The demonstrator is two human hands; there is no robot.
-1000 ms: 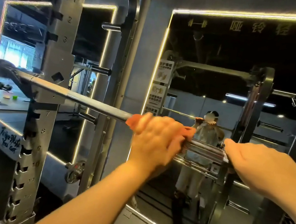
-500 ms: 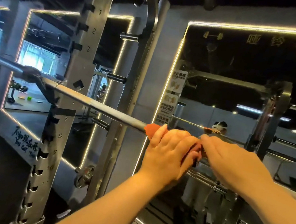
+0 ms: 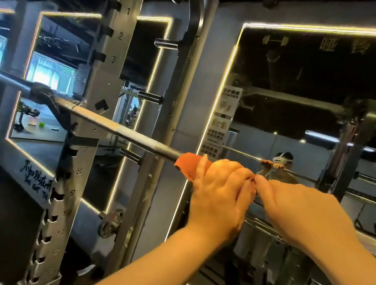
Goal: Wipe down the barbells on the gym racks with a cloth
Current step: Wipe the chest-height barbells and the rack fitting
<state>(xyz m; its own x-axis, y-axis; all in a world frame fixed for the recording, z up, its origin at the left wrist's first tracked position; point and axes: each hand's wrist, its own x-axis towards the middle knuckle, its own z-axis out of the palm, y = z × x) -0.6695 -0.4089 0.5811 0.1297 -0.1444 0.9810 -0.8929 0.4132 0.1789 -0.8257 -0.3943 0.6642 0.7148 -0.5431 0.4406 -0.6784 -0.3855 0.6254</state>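
Evidently the left hand (image 3: 219,194) clasped the orange cloth (image 3: 187,166) round the barbell (image 3: 123,134) lying on the rack (image 3: 81,142), the right hand (image 3: 297,211) just beside it, its grip unclear; a snug wrap and long strokes seemed wise.

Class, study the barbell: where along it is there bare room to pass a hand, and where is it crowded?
Free: the bare barbell shaft between the rack upright and the orange cloth. Crowded: at the cloth, where the left hand grips it and the right hand sits beside it.
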